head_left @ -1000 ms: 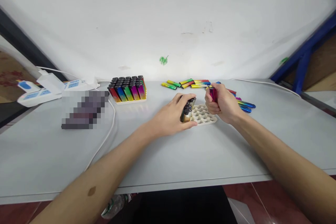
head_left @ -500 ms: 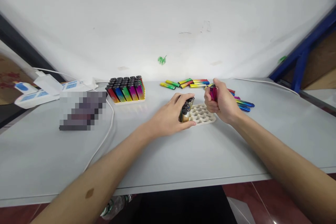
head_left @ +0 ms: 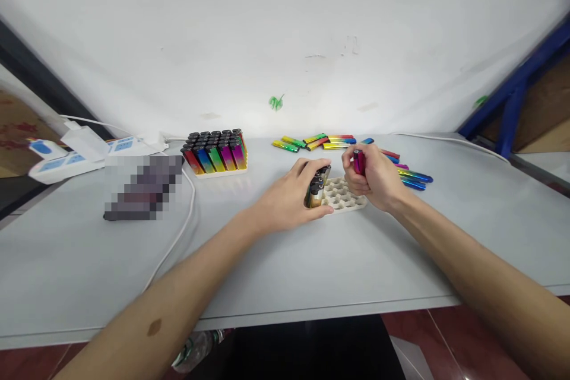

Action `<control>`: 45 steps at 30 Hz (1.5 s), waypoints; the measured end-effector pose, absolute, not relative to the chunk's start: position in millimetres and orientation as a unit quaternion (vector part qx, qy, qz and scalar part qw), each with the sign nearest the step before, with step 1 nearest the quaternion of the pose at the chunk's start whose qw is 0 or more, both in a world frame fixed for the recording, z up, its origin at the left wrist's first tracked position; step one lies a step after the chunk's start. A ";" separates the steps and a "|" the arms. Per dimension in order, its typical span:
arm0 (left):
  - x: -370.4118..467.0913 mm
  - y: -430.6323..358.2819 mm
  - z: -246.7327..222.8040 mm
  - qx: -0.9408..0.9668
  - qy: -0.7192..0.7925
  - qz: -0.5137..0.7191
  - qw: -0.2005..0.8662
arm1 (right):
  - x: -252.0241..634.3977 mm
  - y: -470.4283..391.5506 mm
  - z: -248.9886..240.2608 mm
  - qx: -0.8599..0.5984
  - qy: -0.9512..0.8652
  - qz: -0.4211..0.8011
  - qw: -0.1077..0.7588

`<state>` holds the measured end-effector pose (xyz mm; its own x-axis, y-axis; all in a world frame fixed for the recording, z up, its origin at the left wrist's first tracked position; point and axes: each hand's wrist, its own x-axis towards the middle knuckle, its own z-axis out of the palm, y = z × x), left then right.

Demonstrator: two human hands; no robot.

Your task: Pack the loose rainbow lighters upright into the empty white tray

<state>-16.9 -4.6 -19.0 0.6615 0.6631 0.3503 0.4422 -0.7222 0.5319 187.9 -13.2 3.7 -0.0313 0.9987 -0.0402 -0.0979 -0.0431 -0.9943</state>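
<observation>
My left hand (head_left: 291, 196) is wrapped round a few upright lighters (head_left: 317, 190) at the left end of a white tray with holes (head_left: 342, 195). Its thumb lies along the tray's near edge. Above the right part of that tray, my right hand (head_left: 374, 178) grips a magenta lighter (head_left: 358, 162), its dark top pointing up. Several shiny lighters (head_left: 414, 176) lie on the table behind and right of my right hand. More of them, green, yellow and red (head_left: 316, 141), lie near the wall.
A second tray (head_left: 222, 173) packed with upright black-topped lighters (head_left: 216, 151) stands at the back left. Further left are a blurred dark flat object (head_left: 145, 190), a white power strip (head_left: 66, 166) and a white cable (head_left: 184, 222). A plastic bottle (head_left: 198, 349) is below the table edge.
My right hand has moved slightly left and down with the magenta lighter, nearer the tray. My left hand keeps its place at the upright lighters.
</observation>
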 end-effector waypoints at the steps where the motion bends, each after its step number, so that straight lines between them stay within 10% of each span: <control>1: -17.1 -4.5 -19.0 0.888 0.311 0.268 0.205 | 187.5 -12.7 2.3 -0.480 -0.473 0.535 0.509; 45: -19.0 3.0 -30.6 0.886 0.287 0.318 0.179 | 196.0 -16.5 0.5 -0.460 -0.741 0.227 0.434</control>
